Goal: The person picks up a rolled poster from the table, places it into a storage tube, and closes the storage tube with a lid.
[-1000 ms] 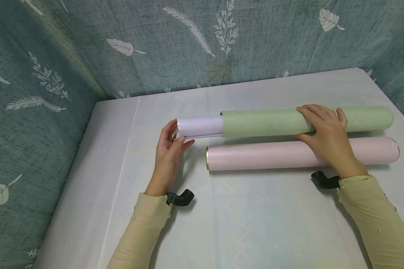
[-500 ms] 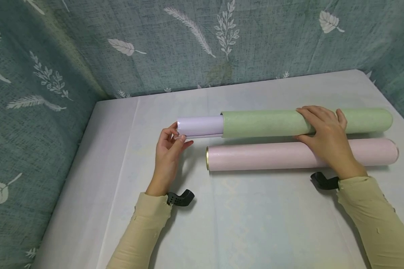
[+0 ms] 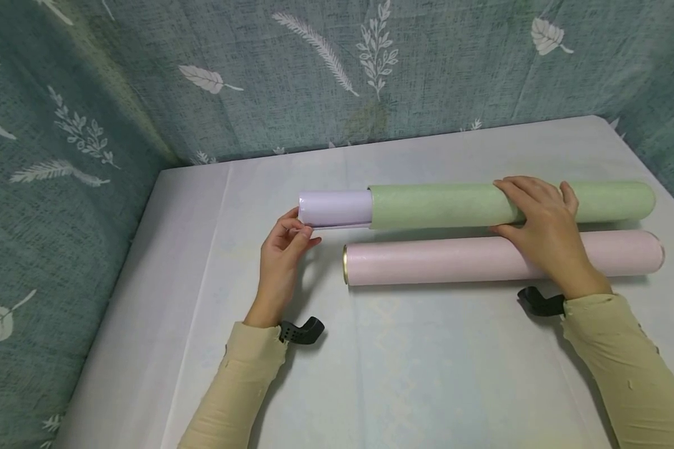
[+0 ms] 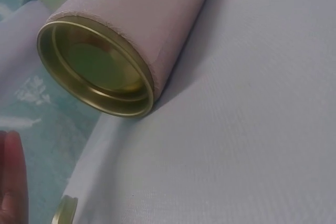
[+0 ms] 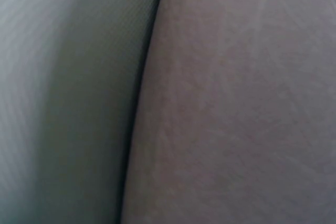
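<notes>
In the head view a lilac paper roll (image 3: 335, 208) sticks out of the left end of a long green tube (image 3: 435, 206). My left hand (image 3: 279, 262) pinches the near edge of the roll's outer end between thumb and fingers. Across the green tube's right half, my right hand (image 3: 545, 215) grips it from above. In front lies a pink tube (image 3: 427, 260), under my right wrist. Its gold end (image 4: 97, 66) faces the left wrist camera. Part of my left hand's fingers (image 4: 13, 177) shows at that view's lower left, near a small gold rim (image 4: 65, 211).
Both tubes lie side by side on a white-covered table (image 3: 427, 368). Patterned green-blue cloth (image 3: 247, 75) hangs behind and at the sides. Pink tube surface (image 5: 236, 103) fills much of the right wrist view.
The outer end of the lilac roll has shifted slightly right, a little further into the green tube, with my left hand's fingertips following. My right hand and the tubes have stayed nearly still.
</notes>
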Motion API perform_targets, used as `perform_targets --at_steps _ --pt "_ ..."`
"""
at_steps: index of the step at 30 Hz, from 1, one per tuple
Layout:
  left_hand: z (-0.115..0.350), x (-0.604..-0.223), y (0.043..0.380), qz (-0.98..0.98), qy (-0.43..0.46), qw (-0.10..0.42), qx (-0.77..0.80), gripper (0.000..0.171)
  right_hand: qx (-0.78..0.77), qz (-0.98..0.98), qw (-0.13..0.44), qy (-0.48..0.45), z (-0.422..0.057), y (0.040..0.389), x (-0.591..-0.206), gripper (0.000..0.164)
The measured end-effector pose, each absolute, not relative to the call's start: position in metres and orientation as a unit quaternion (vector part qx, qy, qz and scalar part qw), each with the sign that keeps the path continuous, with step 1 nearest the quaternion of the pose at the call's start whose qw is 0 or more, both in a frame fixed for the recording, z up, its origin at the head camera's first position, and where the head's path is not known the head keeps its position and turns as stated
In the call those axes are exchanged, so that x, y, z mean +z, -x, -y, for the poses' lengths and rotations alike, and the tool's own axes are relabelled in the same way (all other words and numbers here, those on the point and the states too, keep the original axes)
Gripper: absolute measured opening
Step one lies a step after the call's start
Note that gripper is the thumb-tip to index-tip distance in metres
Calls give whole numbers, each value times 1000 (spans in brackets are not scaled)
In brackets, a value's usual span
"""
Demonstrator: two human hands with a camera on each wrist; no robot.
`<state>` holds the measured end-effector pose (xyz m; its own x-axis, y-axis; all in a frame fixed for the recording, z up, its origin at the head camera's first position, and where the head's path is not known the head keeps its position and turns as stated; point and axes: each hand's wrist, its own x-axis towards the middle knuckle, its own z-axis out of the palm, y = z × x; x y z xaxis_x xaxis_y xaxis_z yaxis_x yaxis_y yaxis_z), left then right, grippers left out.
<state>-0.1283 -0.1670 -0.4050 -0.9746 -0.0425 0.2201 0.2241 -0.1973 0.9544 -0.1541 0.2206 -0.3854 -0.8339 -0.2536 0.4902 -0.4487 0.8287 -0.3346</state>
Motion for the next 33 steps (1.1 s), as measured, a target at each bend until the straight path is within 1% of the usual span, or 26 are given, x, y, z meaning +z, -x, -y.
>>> perform_targets --at_steps 7,10,16,25,33 --pt "166 -407 128 636 69 84 -764 8 225 931 217 -188 -220 153 -386 71" --pt "164 -408 128 640 68 79 -762 12 224 931 217 -188 -220 153 -385 71" --pt "162 -410 128 665 79 54 -741 23 226 930 218 -189 -221 154 -386 72" --pt "161 -407 126 671 107 61 -731 22 225 930 220 -191 -221 154 -386 72" --pt "157 -394 119 672 120 48 -729 25 226 930 219 -192 -221 154 -385 72"
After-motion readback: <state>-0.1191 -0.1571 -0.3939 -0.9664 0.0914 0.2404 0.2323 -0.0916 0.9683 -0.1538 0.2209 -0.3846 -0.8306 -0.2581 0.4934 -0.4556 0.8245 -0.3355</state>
